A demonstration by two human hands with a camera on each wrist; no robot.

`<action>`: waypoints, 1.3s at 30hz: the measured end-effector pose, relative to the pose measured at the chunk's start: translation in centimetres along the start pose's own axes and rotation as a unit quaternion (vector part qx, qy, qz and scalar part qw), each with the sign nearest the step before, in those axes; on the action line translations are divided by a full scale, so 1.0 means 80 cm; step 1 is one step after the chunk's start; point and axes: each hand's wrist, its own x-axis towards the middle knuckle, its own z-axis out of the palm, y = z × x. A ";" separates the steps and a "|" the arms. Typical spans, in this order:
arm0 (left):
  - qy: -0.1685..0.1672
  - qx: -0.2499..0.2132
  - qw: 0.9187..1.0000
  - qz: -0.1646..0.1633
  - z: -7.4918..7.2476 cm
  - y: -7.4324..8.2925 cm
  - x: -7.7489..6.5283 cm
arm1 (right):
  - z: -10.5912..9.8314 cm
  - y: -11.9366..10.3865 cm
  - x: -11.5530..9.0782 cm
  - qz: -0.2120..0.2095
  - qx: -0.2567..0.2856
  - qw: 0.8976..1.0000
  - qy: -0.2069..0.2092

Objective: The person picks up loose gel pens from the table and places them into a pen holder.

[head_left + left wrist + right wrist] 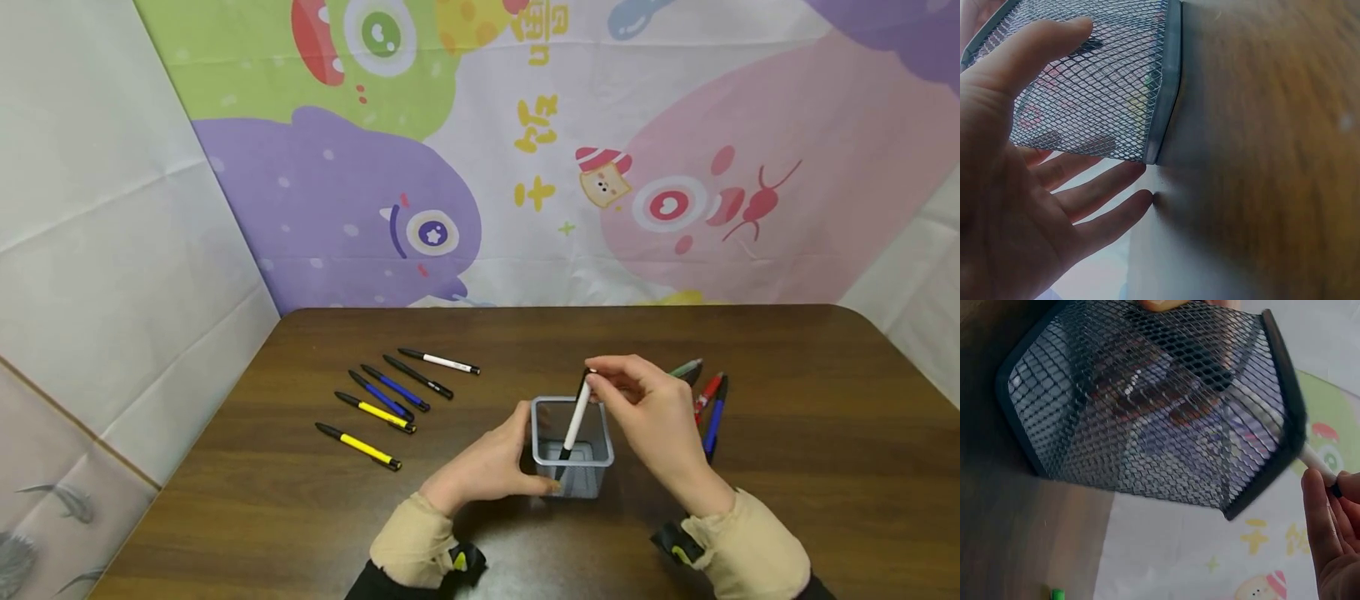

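Observation:
A grey metal mesh pen holder (585,479) stands upright on the table. My left hand (487,467) grips it from the left; in the left wrist view the thumb (1047,47) lies on one mesh side and the fingers reach along another. My right hand (656,417) is above the holder's right rim, pinching a white pen with black ends (577,417) near its top. That pen slants down, its lower part inside the holder. Through the mesh (1166,444) in the right wrist view, the pen's dark lower end shows.
Left of the holder lie two yellow pens (367,447), two blue pens (393,387), a black pen (417,377) and a white pen (446,362). Behind my right hand are a red pen (707,395), a blue pen (716,421) and a green pen (686,368), partly hidden.

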 end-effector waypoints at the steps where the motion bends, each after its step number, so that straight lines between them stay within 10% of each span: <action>1: 0.000 0.000 1.000 0.001 0.000 0.000 0.000 | 0.003 0.000 0.000 0.003 0.003 1.000 -0.009; 39: -0.009 0.004 1.000 -0.006 -0.001 -0.001 0.000 | 0.042 0.012 -0.002 0.018 -0.076 0.991 -0.106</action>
